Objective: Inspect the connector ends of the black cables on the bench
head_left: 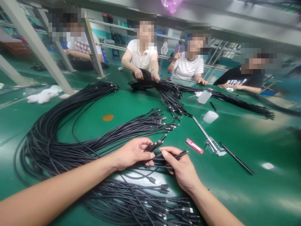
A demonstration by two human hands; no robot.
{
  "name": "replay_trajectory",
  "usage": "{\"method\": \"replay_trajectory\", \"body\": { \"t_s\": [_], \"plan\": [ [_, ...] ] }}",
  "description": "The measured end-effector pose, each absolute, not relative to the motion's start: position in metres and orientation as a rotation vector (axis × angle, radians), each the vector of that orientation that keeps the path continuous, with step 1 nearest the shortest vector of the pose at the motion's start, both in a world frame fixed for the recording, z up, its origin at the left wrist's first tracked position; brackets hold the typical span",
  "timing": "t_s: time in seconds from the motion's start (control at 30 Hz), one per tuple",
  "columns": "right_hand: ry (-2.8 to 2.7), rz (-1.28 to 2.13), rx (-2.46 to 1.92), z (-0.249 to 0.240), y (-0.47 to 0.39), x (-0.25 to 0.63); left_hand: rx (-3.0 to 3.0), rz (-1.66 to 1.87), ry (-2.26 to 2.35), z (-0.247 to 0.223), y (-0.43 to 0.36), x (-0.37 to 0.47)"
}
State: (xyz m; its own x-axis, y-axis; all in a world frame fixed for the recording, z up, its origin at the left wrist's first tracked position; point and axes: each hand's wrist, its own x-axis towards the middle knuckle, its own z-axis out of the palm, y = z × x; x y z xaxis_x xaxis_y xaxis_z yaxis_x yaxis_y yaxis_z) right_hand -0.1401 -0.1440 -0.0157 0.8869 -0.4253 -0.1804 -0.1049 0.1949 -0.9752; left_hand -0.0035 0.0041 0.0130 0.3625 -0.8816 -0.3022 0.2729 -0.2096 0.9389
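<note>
Several black cable plugs (158,143) stick out of my left hand (134,153), whose fingers are closed around them. Close beside it on the right, my right hand (180,168) pinches black cable ends between thumb and fingers; one plug (183,153) points right past the thumb. A large bundle of black cables (39,138) curves round on the left. One end of that bundle fans out beyond my hands, with metal tips (166,125) pointing right. Nearer to me, below my wrists, lie many more cable connectors (164,204).
On the green table (235,194) to the right lie a caliper (209,138), a black pen (237,158), a red-and-white packet (194,146) and a white roll (210,117). Across the table, a person (143,53) handles another cable bundle (150,83). Metal posts (39,47) stand at left.
</note>
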Motion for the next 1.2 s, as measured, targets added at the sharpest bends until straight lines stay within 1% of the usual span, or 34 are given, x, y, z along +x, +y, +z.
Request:
{"method": "replay_trajectory", "body": {
  "t_s": [0.43,0.73,0.97,1.2],
  "plan": [
    [0.506,-0.256,-1.415,-0.0211,-0.1456,-0.1386,1.318,-1.263,-0.565,0.0103,0.0049,-0.0037],
    [0.410,-0.314,-1.404,-0.0221,-0.1494,-0.1392,1.305,-1.306,-0.564,0.0068,0.0072,-0.0012],
    [0.402,-0.252,-1.316,-0.0217,-0.1486,-0.1390,1.329,-1.363,-0.558,0.0064,0.0070,-0.0044],
    [0.455,-0.229,-1.329,-0.0194,-0.1514,-0.1404,1.324,-1.373,-0.558,0.0073,0.0074,-0.0010]
  ]
}}
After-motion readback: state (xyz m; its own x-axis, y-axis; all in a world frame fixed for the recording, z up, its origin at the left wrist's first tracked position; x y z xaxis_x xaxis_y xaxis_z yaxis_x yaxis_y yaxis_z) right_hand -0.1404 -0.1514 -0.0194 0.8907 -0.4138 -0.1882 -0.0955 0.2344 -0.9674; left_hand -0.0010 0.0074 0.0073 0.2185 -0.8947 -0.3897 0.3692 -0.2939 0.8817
